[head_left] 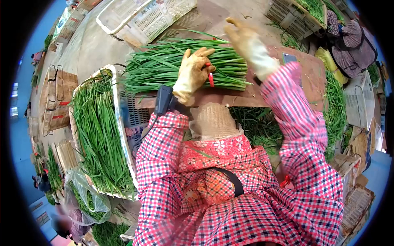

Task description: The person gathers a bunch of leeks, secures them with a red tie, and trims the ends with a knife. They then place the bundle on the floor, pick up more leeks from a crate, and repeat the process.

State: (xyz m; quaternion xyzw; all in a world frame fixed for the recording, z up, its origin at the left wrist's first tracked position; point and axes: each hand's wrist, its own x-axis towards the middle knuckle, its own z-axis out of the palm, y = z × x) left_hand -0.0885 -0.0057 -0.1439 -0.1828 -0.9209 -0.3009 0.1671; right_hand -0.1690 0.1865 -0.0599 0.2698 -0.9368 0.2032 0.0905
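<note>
At the red band point(211, 80), your left hand point(193, 71), grip indeterminable, apparently steadies the green bundle point(160, 67) on the desk point(311, 80); your raised right hand point(242, 37) shows its grip apart.

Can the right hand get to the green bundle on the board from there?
Probably yes: the right hand, though blurred, is right by the green bundle, with nothing seen blocking it. The left hand covers only part.

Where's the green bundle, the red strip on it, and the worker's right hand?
Green bundle point(164, 64): head view, on its leaves.
Red strip point(211, 80): head view, on its lower part.
Right hand point(242, 37): head view, on its blurred middle.
</note>
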